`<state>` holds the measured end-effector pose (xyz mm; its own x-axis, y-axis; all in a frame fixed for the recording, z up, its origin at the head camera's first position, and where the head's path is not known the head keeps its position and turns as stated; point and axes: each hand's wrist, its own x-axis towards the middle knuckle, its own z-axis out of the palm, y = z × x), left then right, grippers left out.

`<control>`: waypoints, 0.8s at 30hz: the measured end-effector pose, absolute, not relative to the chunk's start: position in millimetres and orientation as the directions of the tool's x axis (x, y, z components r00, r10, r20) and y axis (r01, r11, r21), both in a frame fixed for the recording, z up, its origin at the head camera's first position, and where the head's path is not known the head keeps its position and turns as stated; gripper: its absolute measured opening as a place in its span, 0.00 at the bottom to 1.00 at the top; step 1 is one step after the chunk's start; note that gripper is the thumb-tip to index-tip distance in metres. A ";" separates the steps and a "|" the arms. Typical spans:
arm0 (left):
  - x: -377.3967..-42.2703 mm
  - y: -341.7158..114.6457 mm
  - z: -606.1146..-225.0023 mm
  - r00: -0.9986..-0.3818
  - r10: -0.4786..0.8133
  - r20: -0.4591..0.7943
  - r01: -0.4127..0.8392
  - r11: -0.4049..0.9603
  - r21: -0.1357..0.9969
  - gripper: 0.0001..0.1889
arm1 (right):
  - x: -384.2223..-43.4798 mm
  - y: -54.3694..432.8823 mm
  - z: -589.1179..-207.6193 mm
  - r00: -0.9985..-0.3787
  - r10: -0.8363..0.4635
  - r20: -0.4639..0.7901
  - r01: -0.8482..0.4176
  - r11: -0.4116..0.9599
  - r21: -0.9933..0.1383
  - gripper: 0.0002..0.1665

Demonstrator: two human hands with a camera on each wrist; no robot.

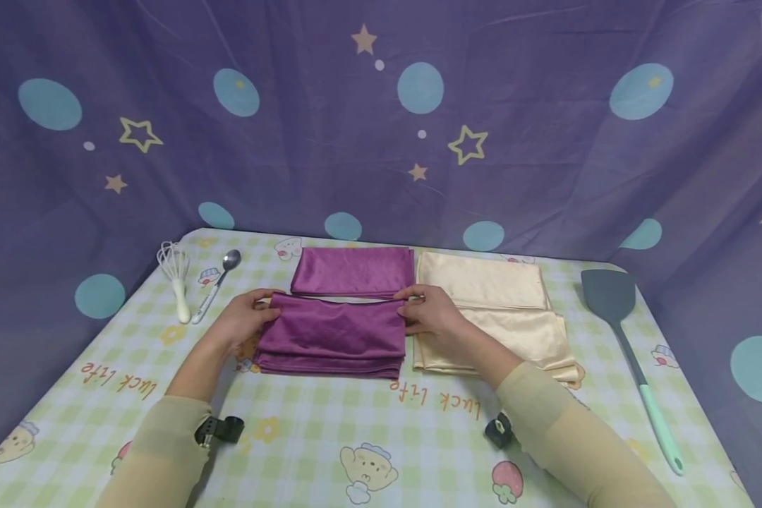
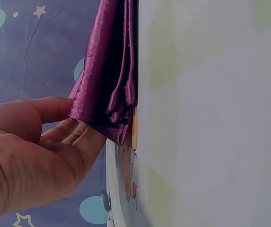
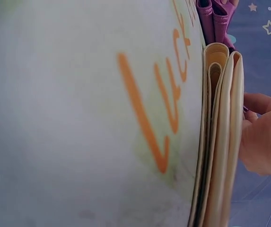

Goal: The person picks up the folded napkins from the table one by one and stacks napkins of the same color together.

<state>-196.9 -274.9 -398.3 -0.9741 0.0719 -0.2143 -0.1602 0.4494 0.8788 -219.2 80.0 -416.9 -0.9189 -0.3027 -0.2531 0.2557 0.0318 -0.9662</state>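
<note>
A folded purple satin cloth [image 1: 333, 331] lies in front of a second folded purple cloth [image 1: 355, 271]. My left hand [image 1: 244, 321] pinches the front cloth's far left corner. In the left wrist view, thumb and fingers hold the folded edge [image 2: 85, 94], its layers open toward the camera. At the far right corner my right hand [image 1: 437, 310] pinches the same cloth, its wrist passing above the folded cream cloths. Those cream cloths [image 1: 527, 335] hide much of the right hand's fingers in the right wrist view.
Another folded cream cloth [image 1: 482, 282] lies behind the front one. To the left are a whisk [image 1: 179, 282] and a spoon [image 1: 219, 282]. A spatula [image 1: 629, 346] with a mint handle lies at the right edge. A purple patterned curtain [image 1: 381, 141] hangs behind the checked tablecloth [image 1: 305, 444].
</note>
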 end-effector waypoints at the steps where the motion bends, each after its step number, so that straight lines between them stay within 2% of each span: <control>1: -196.7 -275.0 -398.4 -0.973 0.075 -0.218 -0.162 0.451 0.878 0.27 | -219.0 80.0 -416.8 -0.918 -0.302 -0.257 0.259 0.035 -0.965 0.19; 10: -194.3 -273.7 -397.9 -0.972 0.071 -0.225 -0.172 0.441 0.881 0.28 | -217.1 79.3 -414.6 -0.901 -0.316 -0.296 0.296 0.049 -0.954 0.24; 24: -193.5 -276.2 -396.3 -0.976 0.068 -0.209 -0.166 0.393 0.904 0.28 | -220.5 81.9 -417.1 -0.916 -0.278 -0.290 0.300 0.005 -0.954 0.22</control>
